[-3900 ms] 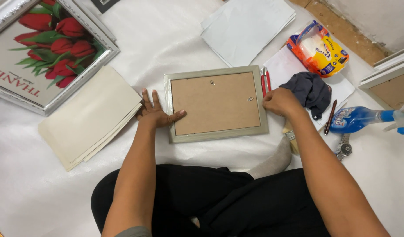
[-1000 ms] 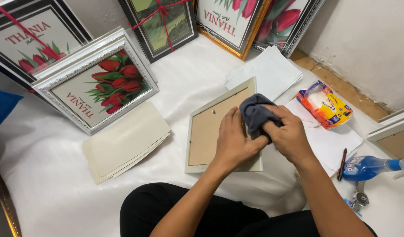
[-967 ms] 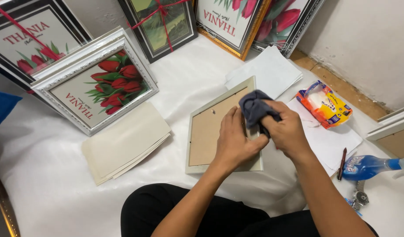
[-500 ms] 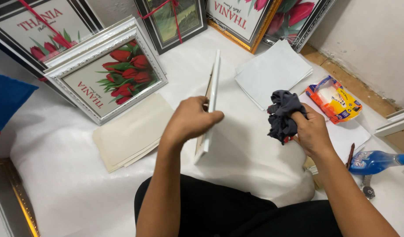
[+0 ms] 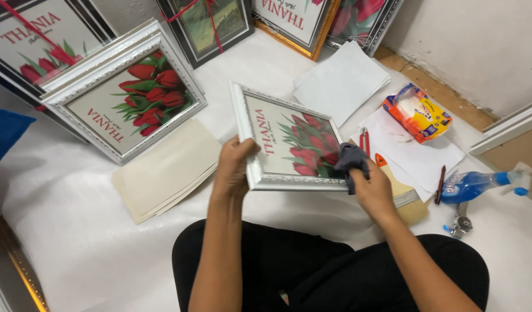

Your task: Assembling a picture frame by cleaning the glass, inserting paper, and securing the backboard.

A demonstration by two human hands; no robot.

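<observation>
Hands at centre, over a white sheet (image 5: 75, 231) spread on the floor. Left hand (image 5: 234, 167) grips the left edge of a small silver picture frame (image 5: 289, 147), fingers closed around the moulding, thumb on the front. Frame is held face up, slightly tilted, above the person's lap; its print shows red tulips on a pale ground.

Right hand (image 5: 373, 190) is closed on a dark grey cloth (image 5: 350, 159), which is pressed against the lower right corner of the frame's glass. Fingers bunch the cloth; fingertips mostly hidden by it.

Just right of the frame, on the sheet: a red-handled tool (image 5: 364, 141), a wide paintbrush (image 5: 402, 193) with an orange handle partly under the right hand, and loose white paper sheets (image 5: 422, 153). On those sheets lies a plastic packet (image 5: 417, 112), orange and blue. Further right, a dark pen (image 5: 440, 184) and a blue spray bottle (image 5: 480, 184) lying on its side.

Left of the hands, a stack of cream backing boards (image 5: 162, 170) lies flat. Beyond it, a larger silver-framed tulip print (image 5: 124, 98) leans on other frames. More framed prints stand along the wall at top. Another stack of white paper (image 5: 341, 81) lies beyond the held frame.

Person sits cross-legged, black trousers (image 5: 312, 271).
</observation>
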